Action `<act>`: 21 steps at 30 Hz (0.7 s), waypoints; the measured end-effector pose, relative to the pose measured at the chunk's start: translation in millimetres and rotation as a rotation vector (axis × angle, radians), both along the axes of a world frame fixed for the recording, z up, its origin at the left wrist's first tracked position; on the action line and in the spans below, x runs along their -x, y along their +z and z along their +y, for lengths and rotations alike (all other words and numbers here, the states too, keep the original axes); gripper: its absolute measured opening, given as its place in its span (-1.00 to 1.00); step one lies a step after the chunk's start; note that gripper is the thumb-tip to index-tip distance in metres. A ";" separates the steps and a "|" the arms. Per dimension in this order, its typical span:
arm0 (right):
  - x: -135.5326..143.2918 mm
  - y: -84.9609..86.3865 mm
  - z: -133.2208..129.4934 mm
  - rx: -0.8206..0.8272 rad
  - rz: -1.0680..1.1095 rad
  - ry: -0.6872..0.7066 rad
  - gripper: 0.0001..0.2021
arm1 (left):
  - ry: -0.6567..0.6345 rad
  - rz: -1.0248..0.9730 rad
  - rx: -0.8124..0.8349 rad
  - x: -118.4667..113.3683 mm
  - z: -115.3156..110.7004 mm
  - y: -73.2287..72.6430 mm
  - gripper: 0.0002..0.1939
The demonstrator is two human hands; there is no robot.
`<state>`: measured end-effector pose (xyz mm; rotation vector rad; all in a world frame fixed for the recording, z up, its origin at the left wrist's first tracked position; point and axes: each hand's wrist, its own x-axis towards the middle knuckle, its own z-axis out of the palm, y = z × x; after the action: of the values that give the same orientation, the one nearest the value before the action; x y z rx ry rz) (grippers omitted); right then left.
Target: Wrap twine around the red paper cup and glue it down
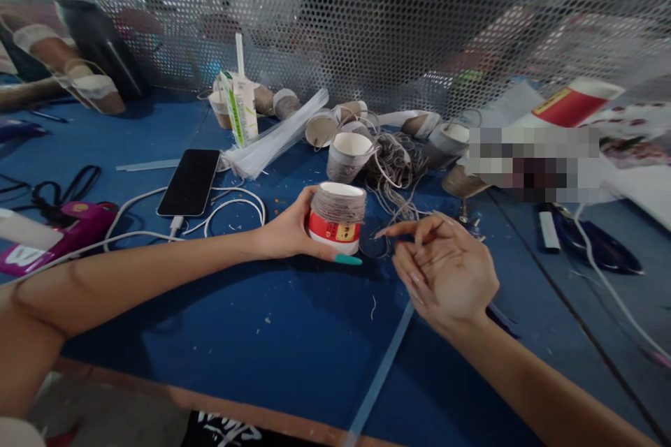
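My left hand (293,230) is closed around a paper cup (335,232), thumb in front with a long teal nail. Grey cord (338,206) is wound in rings around the cup's upper part, above a red band with a yellow label. To the right, my right hand (445,265) is turned palm up, index finger stretched toward the cup and the other fingers loosely curled. Thin cord loops (385,248) lie close to its fingertips; I see none clearly gripped. Loose cord runs back to a tangled grey heap (401,160) behind.
Behind stand cord-wrapped cups (350,154), clear glue sticks (283,136) and a drink carton (242,112). A phone (189,183) on a white cable and a purple glue gun (60,230) lie left. Another person's hand (94,84) is at far left. A perforated metal screen (367,28) borders the table.
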<state>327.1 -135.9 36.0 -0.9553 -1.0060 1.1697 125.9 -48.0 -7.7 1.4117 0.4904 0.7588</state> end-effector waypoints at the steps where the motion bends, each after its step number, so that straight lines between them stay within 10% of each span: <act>1: 0.6 0.1 -0.5 -0.007 -0.001 0.014 -0.70 | 0.003 -0.001 -0.001 0.0 0.3 -0.1 -0.08; 9: 13.7 4.2 -11.9 0.077 -0.053 0.289 -0.66 | -0.017 -0.004 0.011 -1.4 -1.2 0.3 -0.10; 21: 3.0 1.3 -2.6 0.008 -0.018 -0.031 -0.68 | 0.027 0.029 0.077 -1.2 -3.8 7.5 -0.10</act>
<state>324.1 -138.6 37.3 -0.9863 -0.9982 1.1419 127.1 -51.8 -0.1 1.3484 0.5559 0.7344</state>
